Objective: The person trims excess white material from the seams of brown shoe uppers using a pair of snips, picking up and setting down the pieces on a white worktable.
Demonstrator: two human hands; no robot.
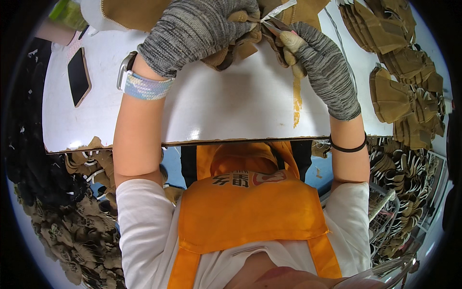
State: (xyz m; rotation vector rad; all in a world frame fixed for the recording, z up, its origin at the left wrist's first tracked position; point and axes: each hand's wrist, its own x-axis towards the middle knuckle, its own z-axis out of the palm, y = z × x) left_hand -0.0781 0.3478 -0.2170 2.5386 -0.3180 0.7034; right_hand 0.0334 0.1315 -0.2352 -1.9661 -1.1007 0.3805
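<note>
Head view, upper centre of frame.

Left hand [197, 31]: grey knit glove, closed over a tan leather piece [231, 50], bunched beneath the palm at the far edge of the white table [231, 106].

Right hand [320, 62]: grey knit glove, fingers curled shut around small metal snips [275, 21]; blades meet at the leather's upper edge.

Step in hand, as judged: trimming the leather piece. The next move calls for the left hand to keep the piece taut and feed the edge to the blades.

Orientation: the snips' long axis runs from the right hand up-left, tips toward the left hand. The leather's own axis cannot be told; it is crumpled.

Also present: phone [78, 76], upper left; stacked tan leather pieces [399, 91], right; orange apron [245, 207], lower centre.
</note>
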